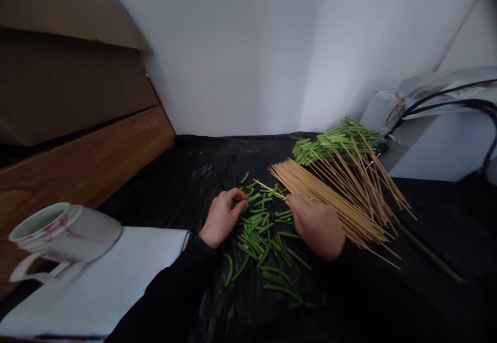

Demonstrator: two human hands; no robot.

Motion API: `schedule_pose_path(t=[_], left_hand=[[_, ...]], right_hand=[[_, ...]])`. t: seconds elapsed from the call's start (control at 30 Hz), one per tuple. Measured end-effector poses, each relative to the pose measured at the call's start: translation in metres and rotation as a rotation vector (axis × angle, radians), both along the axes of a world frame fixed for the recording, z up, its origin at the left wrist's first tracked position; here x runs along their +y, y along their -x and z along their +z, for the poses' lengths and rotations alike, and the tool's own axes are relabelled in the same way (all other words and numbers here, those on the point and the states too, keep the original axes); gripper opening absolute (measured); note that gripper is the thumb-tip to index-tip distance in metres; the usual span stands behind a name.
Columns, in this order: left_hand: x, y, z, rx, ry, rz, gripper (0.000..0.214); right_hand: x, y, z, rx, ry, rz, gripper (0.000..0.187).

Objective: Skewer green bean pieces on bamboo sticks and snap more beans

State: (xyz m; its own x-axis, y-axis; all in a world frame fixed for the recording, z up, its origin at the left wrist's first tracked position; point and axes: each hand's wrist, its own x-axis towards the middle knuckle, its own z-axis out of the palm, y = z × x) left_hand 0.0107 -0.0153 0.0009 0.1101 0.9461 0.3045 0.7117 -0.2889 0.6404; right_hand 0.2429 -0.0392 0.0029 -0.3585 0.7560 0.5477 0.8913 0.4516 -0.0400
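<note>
Cut green bean pieces (264, 239) lie scattered on black plastic sheeting (194, 177) in front of me. My left hand (222, 217) rests at their left edge, its fingers pinched on one bean piece. My right hand (316, 224) lies on the near ends of a pile of bamboo skewers (341, 193) and pinches a single skewer (272, 188), whose tip points left toward my left hand. Behind the skewers sits a heap of skewered green beans (334, 143).
A white mug with red marks (58, 231) stands on a white sheet (116, 275) at the near left. Wooden panelling and cardboard (77, 99) rise on the left. A white box with black cables (438, 120) is at the right, against the white wall.
</note>
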Motion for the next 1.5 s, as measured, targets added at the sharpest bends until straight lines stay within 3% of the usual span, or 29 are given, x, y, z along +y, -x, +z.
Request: schedule_pose_path(t=[0.13, 0.3, 0.4, 0.97, 1.5], left_hand=[[0.005, 0.002, -0.002, -0.342, 0.032, 0.043, 0.029], [0.005, 0.002, 0.000, -1.032, 0.470, -0.041, 0.032], [0.001, 0.000, 0.006, -1.199, 0.585, -0.099, 0.029], [0.002, -0.001, 0.007, -1.282, 0.653, -0.068, 0.014], [0.001, 0.000, 0.001, -1.156, 0.578, -0.126, 0.027]], right_hand=[[-0.002, 0.002, 0.000, -0.001, -0.002, 0.027, 0.024], [-0.005, 0.005, -0.001, 0.005, -0.007, 0.081, 0.022], [-0.006, 0.006, -0.002, 0.001, 0.002, 0.107, 0.021], [-0.006, 0.006, -0.004, -0.001, -0.026, 0.119, 0.024], [-0.007, 0.004, -0.005, -0.023, 0.004, 0.133, 0.021]])
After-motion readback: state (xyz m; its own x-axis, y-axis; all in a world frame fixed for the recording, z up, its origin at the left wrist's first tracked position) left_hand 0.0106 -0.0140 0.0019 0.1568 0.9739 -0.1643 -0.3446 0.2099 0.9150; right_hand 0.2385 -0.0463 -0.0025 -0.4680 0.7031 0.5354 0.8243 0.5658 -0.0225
